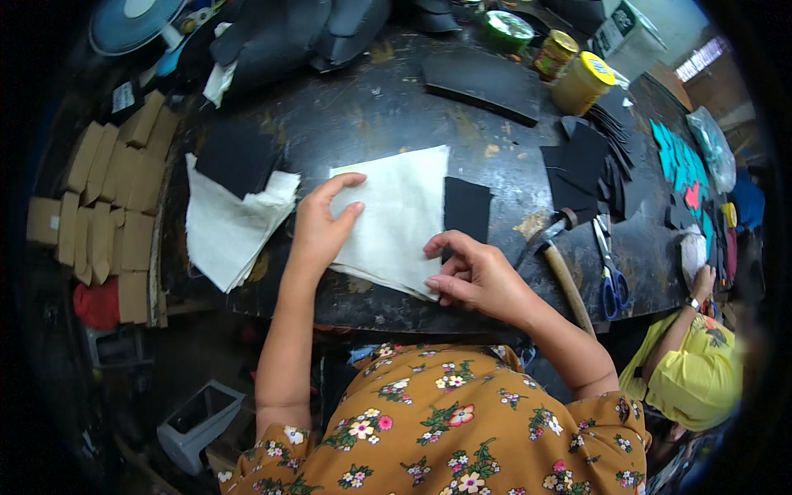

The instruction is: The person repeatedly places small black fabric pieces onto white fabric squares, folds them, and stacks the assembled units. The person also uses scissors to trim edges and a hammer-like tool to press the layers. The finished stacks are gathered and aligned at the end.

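A stack of white cloth pieces [396, 206] lies on the dark table in front of me, its lower edges slightly fanned. On its left edge rests my left hand [322, 227], thumb and forefinger spread apart over the top piece. My right hand [478, 276] is at the lower right corner of the stack, fingers curved and apart, with thumb and forefinger tips at the edge. A black cloth piece [468, 210] lies just right of the stack, partly under it. To the left is a second, folded pile of white cloth [231, 227], beside another black piece [235, 157].
A hammer [568, 285] and blue-handled scissors [609, 272] lie to the right, below black cut pieces [577, 169]. Farther back are a black slab [483, 82] and a yellow-lidded jar [583, 82]. Cardboard boxes [124, 181] stand left. A co-worker in yellow [697, 371] sits right.
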### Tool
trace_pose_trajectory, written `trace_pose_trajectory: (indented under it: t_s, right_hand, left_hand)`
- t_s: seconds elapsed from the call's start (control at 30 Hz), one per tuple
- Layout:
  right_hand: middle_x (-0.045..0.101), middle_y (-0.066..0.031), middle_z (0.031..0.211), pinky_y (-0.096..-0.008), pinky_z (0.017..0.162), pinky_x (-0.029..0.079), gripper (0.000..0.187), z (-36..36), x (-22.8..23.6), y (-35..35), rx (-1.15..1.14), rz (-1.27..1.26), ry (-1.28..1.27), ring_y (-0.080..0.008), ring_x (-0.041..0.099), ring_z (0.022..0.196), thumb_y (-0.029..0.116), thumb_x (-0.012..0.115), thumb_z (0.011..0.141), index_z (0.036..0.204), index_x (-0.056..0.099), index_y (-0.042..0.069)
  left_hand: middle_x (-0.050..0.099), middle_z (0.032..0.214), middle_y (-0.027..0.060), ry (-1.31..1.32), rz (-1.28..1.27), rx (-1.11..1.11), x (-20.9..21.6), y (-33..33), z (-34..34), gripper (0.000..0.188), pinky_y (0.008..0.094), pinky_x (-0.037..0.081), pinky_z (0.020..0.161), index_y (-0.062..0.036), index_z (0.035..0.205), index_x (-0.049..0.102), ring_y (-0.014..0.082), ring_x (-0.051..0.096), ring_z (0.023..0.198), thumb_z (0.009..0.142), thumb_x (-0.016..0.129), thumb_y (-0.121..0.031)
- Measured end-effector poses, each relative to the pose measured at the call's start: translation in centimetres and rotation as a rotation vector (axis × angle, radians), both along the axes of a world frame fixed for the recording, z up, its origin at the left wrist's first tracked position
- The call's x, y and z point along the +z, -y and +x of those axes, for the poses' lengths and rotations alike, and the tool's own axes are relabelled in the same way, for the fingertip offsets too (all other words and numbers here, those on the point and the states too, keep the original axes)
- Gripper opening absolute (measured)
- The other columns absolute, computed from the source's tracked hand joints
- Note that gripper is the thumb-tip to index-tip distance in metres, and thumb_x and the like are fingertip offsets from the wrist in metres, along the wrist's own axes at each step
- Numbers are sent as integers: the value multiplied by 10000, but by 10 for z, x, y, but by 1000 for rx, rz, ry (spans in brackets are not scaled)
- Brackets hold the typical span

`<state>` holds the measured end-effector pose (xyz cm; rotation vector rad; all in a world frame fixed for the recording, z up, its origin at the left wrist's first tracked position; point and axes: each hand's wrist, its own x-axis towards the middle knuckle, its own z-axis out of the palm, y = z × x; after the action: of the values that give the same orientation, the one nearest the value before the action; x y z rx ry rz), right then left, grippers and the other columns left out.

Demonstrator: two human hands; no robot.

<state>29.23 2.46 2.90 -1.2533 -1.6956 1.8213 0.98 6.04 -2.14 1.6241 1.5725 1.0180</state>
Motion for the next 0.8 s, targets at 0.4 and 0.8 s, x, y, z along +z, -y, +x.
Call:
trace_pose_trajectory:
  t_s: [0.4, 0.8]
  right_hand:
    - [684, -67, 864, -320, 713, 532, 249, 214, -13, -122, -844, 840, 834, -145, 644, 786, 223, 838, 918, 1009, 756, 6]
    - [667, 47, 924, -209, 579, 464, 260, 247, -15, -153, -964, 486, -194, -22, 586, 720, 244, 770, 1031, 1175, 612, 96]
  left_hand:
    - [769, 1290, 156, -20, -56, -113, 13, -10, -6, 370, 356, 483, 1117, 3, 1272, 738, 264, 702, 1249, 904, 710, 16]
    - [704, 1410, 175, -66, -14, -45, 7, 1, -5, 506, 399, 442, 1181, -12, 1390, 663, 317, 636, 1364, 890, 742, -10]
